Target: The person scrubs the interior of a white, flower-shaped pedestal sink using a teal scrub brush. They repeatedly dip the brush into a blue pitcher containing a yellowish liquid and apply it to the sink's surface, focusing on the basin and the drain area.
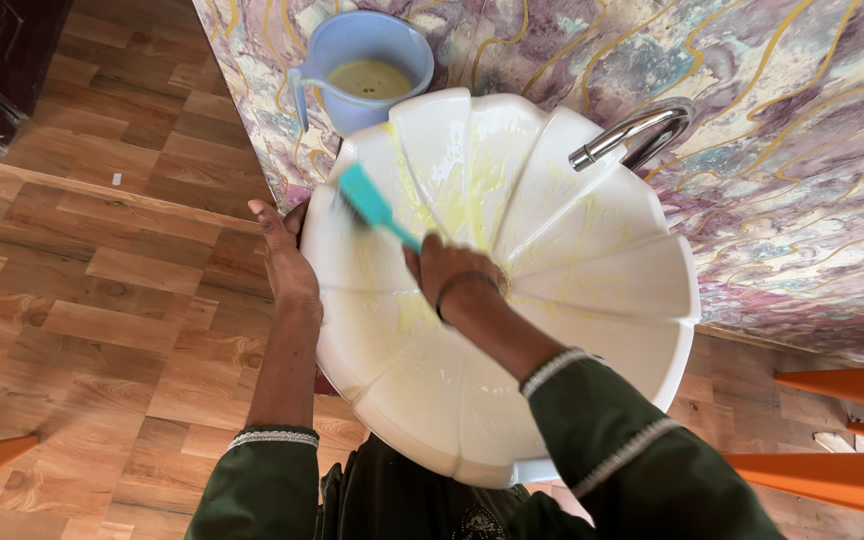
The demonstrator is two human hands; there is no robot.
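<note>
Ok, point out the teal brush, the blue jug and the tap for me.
teal brush (367, 203): head view, on the brush head near the basin's left rim.
blue jug (392, 35): head view, on the upper rim.
tap (637, 130): head view, on the curved chrome spout.

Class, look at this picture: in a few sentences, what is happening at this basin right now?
A person in dark green sleeves is scrubbing a white petal-shaped basin. The right hand grips a teal brush, its head against the inner wall near the left rim. The left hand rests on the basin's outer left edge. Yellowish streaks coat the inside. A light blue jug holding yellowish liquid stands on the marbled countertop behind, beside a chrome tap.
</note>
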